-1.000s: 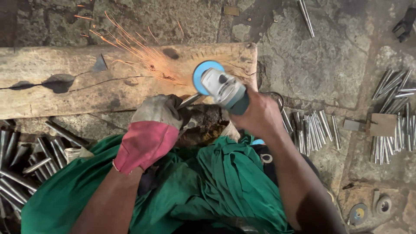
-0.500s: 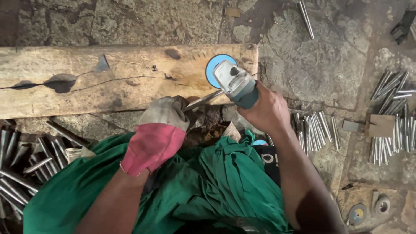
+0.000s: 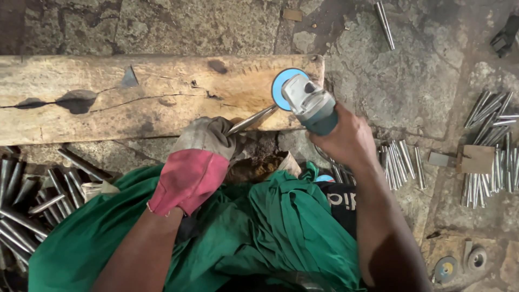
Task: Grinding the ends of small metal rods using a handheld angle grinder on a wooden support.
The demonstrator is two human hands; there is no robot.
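My left hand (image 3: 197, 157), in a grey and pink work glove, grips a slim metal rod (image 3: 253, 119) whose tip rests against the wooden beam (image 3: 108, 97). My right hand (image 3: 348, 138) is bare and holds an angle grinder (image 3: 308, 103) by its teal body. The grinder's blue disc (image 3: 281, 86) sits just above the rod's tip, over the beam's right end. No sparks show. Green cloth (image 3: 259, 227) covers my lap below both hands.
Dark metal rods (image 3: 32, 200) lie heaped at the left. Bright finished rods (image 3: 397, 162) lie right of my right arm, with more rods (image 3: 492, 146) at the far right beside a small wooden block (image 3: 478, 158). Spare discs (image 3: 446, 269) rest on the stone floor at bottom right.
A second ago the disc was on the rod and throwing sparks across the beam. The grinder has since lifted up and to the right, and the sparks have stopped.
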